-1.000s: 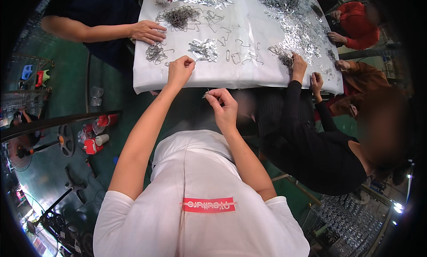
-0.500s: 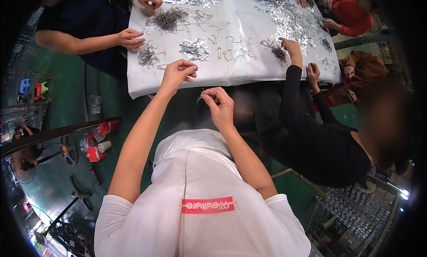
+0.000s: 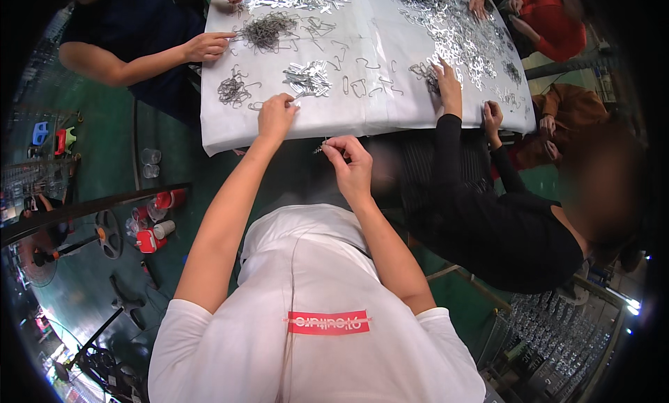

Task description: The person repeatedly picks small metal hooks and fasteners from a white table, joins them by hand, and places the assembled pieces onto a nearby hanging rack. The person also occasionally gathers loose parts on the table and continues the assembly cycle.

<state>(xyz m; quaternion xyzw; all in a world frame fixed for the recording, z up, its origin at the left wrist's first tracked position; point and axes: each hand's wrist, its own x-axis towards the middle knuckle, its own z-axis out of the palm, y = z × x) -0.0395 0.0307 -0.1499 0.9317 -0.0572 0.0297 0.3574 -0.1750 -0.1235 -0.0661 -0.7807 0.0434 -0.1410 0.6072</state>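
Observation:
My left hand (image 3: 277, 117) is over the table's near edge with its fingers curled together. It is just below a pile of shiny silver metal strips (image 3: 308, 78); whatever is between its fingertips is too small to make out. Lower and to the right, off the table's edge, my right hand (image 3: 353, 164) pinches a small dark metal wire piece (image 3: 318, 150) between thumb and fingertips. Left of the strips lies a tangled heap of bent wire hooks (image 3: 233, 90), and some loose wire hooks (image 3: 357, 87) are scattered to their right.
The white-covered table (image 3: 327, 117) also bears a larger heap of wire hooks (image 3: 265, 31) and a wide spread of silver metal parts (image 3: 463, 47). Co-workers' hands (image 3: 209, 47) are at the left side; a black-sleeved person's hand (image 3: 449, 89) works close on my right.
My left hand has turned and closed its fingers more, moving slightly right. The right hand shifted a little, still pinching the wire piece. Co-workers' hands on both sides moved over their heaps.

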